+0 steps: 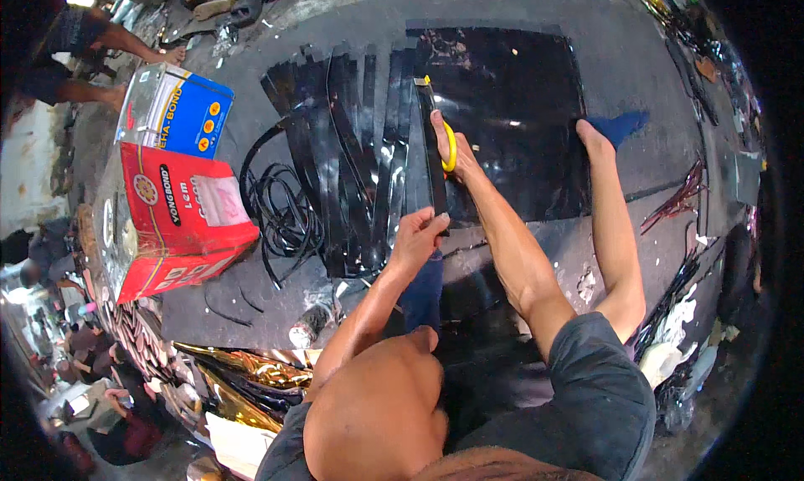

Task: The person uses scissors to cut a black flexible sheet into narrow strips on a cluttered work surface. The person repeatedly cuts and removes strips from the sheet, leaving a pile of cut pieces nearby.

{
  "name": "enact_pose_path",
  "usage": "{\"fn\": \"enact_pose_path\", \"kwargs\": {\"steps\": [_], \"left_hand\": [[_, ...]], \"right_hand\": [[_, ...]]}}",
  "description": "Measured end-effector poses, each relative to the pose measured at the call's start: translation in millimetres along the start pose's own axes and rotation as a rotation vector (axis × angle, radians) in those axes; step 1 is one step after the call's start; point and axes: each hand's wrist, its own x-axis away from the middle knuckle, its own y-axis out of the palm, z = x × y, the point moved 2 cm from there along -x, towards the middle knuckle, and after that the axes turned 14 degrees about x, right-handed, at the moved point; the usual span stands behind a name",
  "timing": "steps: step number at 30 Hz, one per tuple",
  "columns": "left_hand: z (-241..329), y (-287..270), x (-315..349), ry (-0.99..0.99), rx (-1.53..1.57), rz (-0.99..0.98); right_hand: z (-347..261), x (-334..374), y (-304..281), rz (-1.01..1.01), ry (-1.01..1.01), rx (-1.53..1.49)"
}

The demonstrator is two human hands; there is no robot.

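Observation:
My left hand point(416, 240) is closed, its thumb and fingers pinching the near end of a narrow black strip point(434, 175). The strip runs away from me along the left edge of a large black sheet point(519, 121), which lies flat on the ground. My right hand point(456, 150) closes round a bright yellow loop-handled tool point(450, 148) that looks like scissors; its blades are not clear to see. At the strip's far end is a small yellow and silver piece point(422, 81). Several cut black strips point(335, 162) lie left of my hands.
A coil of thin black strip point(283, 213) lies beside a red and blue carton point(188, 200) at the left. My blue-covered foot point(620, 129) rests at the sheet's right edge. Gold foil point(243, 368) lies near left; another person's bare legs point(126, 45) show far left.

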Motion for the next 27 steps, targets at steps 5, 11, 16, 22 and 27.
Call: {"fn": "enact_pose_path", "kwargs": {"steps": [5,11,16,22,27], "left_hand": [[7,-1,12,-0.003,-0.008,0.003],[27,0,17,0.017,-0.088,-0.019],[44,6,32,-0.019,-0.055,-0.061],[36,-12,44,0.026,-0.173,0.026],[32,-1,52,0.041,-0.086,-0.016]], "right_hand": [[-36,-31,-15,-0.044,-0.022,0.026],[-69,-124,-27,0.066,-0.090,0.009],[-81,-165,-34,-0.003,-0.050,-0.072],[-108,-157,-41,-0.095,-0.024,-0.068],[-107,-168,-51,-0.125,-0.009,-0.205]]}}
